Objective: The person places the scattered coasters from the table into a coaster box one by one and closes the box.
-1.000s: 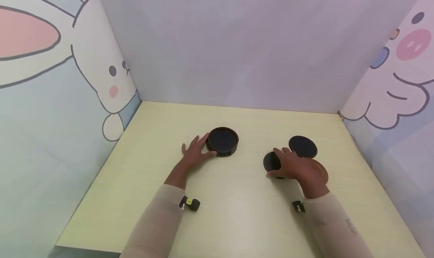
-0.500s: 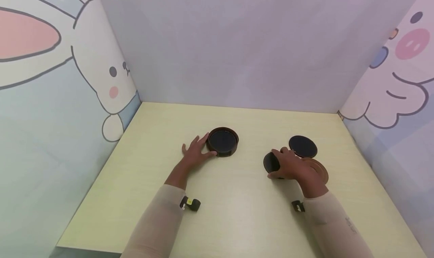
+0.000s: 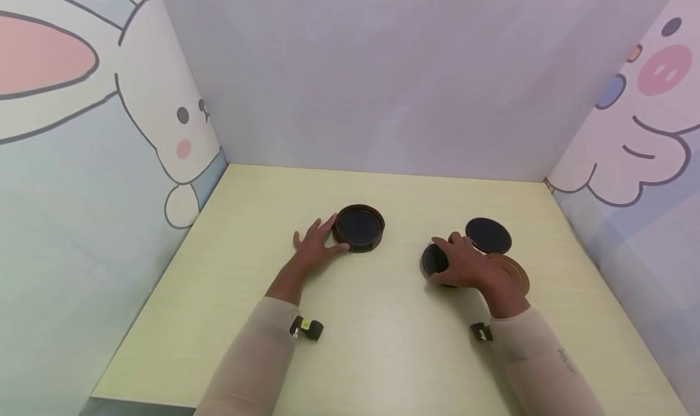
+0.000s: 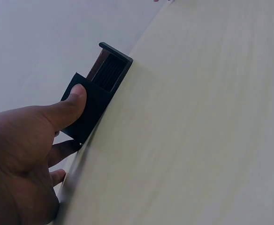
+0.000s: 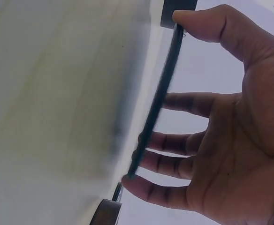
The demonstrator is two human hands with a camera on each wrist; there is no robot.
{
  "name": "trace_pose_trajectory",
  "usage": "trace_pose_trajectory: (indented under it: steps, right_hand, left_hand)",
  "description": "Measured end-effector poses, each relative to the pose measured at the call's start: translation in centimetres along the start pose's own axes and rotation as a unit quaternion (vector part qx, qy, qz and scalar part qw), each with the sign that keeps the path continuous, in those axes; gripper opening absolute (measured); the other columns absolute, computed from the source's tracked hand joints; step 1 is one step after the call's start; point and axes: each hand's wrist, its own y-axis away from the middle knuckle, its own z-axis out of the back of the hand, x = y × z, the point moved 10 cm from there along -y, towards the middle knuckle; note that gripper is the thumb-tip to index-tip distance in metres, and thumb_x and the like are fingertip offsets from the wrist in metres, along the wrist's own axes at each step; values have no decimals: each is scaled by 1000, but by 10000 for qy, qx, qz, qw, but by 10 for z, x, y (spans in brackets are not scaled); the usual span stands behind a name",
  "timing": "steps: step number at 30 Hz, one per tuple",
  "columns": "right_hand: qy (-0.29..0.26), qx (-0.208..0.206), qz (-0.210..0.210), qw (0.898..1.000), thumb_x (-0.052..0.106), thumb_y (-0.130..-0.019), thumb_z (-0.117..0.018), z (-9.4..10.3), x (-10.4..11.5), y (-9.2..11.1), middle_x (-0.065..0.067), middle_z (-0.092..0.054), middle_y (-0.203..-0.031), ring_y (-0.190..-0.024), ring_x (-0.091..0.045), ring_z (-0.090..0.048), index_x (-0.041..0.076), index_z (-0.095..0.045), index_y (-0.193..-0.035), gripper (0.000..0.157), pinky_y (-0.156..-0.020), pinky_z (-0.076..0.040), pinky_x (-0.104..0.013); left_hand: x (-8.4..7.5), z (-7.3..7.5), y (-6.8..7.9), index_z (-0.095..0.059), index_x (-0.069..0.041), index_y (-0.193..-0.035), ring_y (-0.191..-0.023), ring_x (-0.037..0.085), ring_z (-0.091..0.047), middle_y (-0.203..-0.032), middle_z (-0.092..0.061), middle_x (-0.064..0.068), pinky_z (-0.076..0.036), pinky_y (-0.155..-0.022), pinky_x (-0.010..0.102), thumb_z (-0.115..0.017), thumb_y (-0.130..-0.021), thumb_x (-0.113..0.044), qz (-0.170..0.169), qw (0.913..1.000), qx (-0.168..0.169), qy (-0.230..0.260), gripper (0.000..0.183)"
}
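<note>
On the left half of the table, a round dark coaster holder (image 3: pixel 375 243) has a stack of black coasters in it. My left hand (image 3: pixel 314 246) grips its side, with the thumb (image 4: pixel 77 101) pressed on the wall in the left wrist view; a slot there shows the stack edges. To the right, my right hand (image 3: pixel 467 264) holds a black round coaster (image 3: pixel 434 261) by its rim, thumb on one side and fingers on the other. The right wrist view shows this coaster (image 5: pixel 158 101) edge-on, raised off the table.
Another black coaster (image 3: pixel 488 235) lies flat beyond the right hand. A brown round disc (image 3: pixel 518 273) lies partly under the right wrist. Cartoon-printed walls (image 3: pixel 180 130) border the pale table (image 3: pixel 372 343) on the left, back and right.
My right hand has shifted slightly left with the black coaster, which has lifted a little and tilted. The left hand and the holder stay in place.
</note>
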Motion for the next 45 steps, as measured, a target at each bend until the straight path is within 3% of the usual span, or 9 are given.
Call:
trace_pose_trajectory:
  steps: [9, 21, 30, 40, 45]
  right_hand:
    - [-29, -82, 90, 9999, 40, -80, -74, 3, 4, 0, -23, -43, -125, -110, -38, -42, 9, -42, -149, 83, -75, -49, -48]
    - [59, -265, -89, 9996, 47, -81, -71, 8, 2, -3, -18, -43, -127, -109, -34, -43, 15, -41, -150, 82, -64, -47, -43]
    - [-8, -353, 135, 9993, 48, -81, -71, 12, 11, -6, -14, -42, -130, -113, -32, -44, 19, -39, -151, 83, -69, -48, -45]
    - [-14, -585, 201, 9981, 49, -78, -72, 23, 29, -11, -10, -38, -139, -117, -29, -42, 21, -39, -151, 85, -70, -49, -52]
    - [21, -650, 366, 9972, 49, -78, -72, 24, 41, -16, -8, -39, -139, -119, -29, -41, 18, -41, -150, 84, -72, -51, -48]
  left_hand:
    - [2, 1, 1, -18, -39, -158, -156, 26, -16, -162, -34, -3, 4, -114, 73, -61, -84, -71, -1, 10000, -2, -16, 92]
    - [2, 1, 0, -19, -39, -158, -155, 26, -17, -161, -35, -4, 4, -114, 73, -62, -83, -71, -25, 10000, -39, -15, 92]
    - [1, 1, 1, -20, -36, -158, -155, 27, -17, -161, -36, -3, 3, -113, 74, -62, -83, -70, -82, 9999, -80, -10, 93]
    - [1, 1, 1, -18, -39, -158, -155, 26, -17, -162, -35, -3, 3, -114, 74, -61, -83, -71, -21, 10000, -58, -29, 92]
    - [-1, -1, 1, -19, -39, -158, -155, 27, -16, -162, -35, -3, 4, -114, 73, -62, -83, -70, -3, 10000, -46, 11, 91]
